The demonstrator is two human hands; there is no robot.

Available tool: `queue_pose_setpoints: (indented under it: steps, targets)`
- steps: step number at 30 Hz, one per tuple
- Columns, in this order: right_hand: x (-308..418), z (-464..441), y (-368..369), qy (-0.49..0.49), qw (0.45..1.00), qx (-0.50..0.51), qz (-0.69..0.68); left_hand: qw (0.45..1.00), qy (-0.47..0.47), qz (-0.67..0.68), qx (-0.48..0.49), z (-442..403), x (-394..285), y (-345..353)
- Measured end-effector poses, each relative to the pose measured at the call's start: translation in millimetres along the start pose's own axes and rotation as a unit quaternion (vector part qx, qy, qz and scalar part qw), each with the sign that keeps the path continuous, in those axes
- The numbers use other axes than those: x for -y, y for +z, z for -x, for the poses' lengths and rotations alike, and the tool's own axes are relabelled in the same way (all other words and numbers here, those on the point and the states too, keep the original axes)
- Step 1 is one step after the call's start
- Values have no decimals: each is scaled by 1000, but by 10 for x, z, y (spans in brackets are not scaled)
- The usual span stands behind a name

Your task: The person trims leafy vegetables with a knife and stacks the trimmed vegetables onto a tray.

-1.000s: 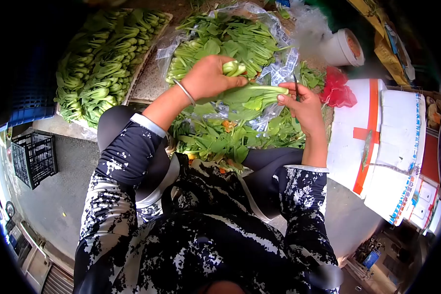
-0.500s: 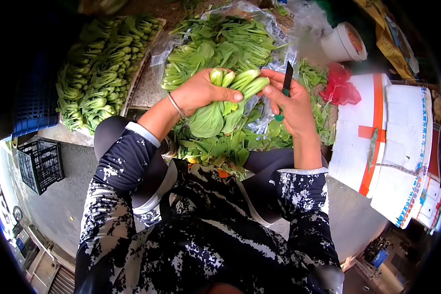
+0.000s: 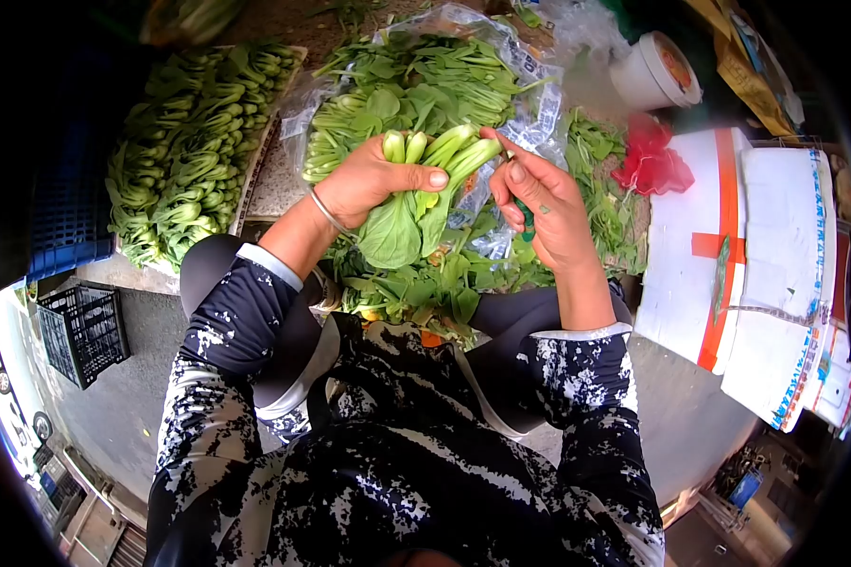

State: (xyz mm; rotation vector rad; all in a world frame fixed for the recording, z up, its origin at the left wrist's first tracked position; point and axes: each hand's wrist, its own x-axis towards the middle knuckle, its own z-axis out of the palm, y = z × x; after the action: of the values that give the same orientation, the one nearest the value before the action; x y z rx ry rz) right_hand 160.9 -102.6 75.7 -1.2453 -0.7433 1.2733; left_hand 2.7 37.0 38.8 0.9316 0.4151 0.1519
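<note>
My left hand is wrapped round several stalks of leafy greens, with the pale stem ends up and the leaves hanging below. A knife with a green handle is in my right hand, its blade at the stem end of the rightmost stalk. The fingertips of my right hand are beside that stem end. Behind both hands, more greens lie on a clear plastic bag. Loose leaves lie below the hands, in front of my knees.
Rows of greens fill a tray at the left, near a blue crate and a black crate. On the right are white foam boxes with orange tape, a red plastic bag and a white bucket.
The held stalks came upright, then shifted slightly left with my left hand. My right hand turned the knife, bringing its blade from pointing up to the stem end.
</note>
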Motion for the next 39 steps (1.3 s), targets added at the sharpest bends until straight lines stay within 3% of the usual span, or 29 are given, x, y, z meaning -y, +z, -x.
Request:
queue_pose_setpoints:
  steps: [14, 16, 21, 34, 39]
  targets:
    - [-3, -7, -56, -7, 1000, -24, 5, 1000, 12, 8, 14, -7, 34, 14]
    - [-37, -34, -45, -72, 990, -93, 76, 992, 51, -77, -85, -51, 102, 1]
    - [-135, -47, 68, -60, 987, -66, 133, 966, 137, -181, -120, -103, 214, -1]
    - [-114, -64, 42, -6, 992, -50, 115, 956, 145, -217, -136, -107, 215, -12]
    - [-162, -88, -1, -42, 983, -78, 160, 966, 123, -203, -106, -74, 178, 4]
